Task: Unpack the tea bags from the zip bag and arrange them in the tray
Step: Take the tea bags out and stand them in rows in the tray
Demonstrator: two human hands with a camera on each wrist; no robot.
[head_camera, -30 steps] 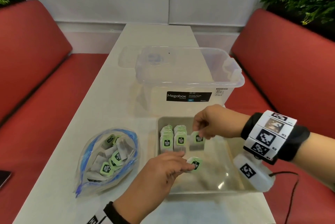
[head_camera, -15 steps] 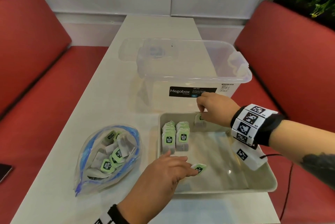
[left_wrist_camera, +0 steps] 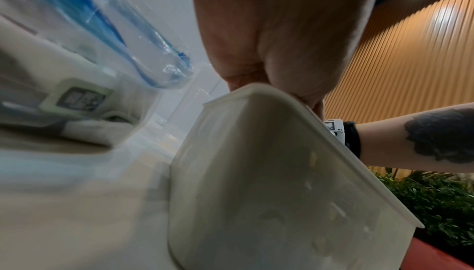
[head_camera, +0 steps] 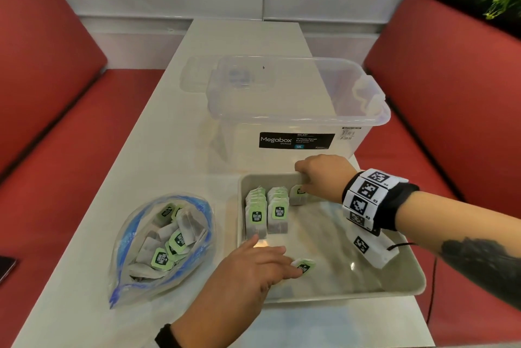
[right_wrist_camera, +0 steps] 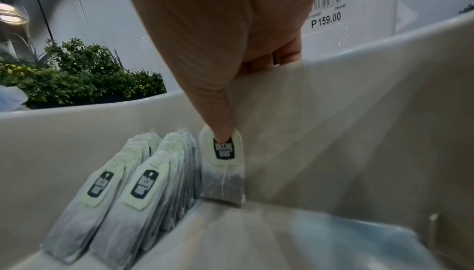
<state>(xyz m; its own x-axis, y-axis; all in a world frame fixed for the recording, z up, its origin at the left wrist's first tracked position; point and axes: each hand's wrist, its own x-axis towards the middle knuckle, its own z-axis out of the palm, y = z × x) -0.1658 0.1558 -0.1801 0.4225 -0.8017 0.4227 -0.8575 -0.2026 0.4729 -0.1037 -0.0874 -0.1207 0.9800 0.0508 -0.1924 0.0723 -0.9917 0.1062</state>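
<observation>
Right hand [head_camera: 324,175] pinches a tea bag [right_wrist_camera: 222,165] upright against the tray [head_camera: 400,292] wall, frame centre. Left hand [head_camera: 253,268] grips another tea bag [head_camera: 304,265] lower down.

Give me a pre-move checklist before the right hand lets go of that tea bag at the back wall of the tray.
1. Third tea bag stands upright against the tray's back wall: ok.
2. Its bottom edge rests on the tray floor: ok.
3. It sits beside the two rows of tea bags: ok.
4. Right hand has fingers on the tag only: ok.
5. Left hand has the next tea bag ready: cannot tell how it grips; the fingers cover part of the bag.
6. Zip bag open, bags left inside: ok.
</observation>
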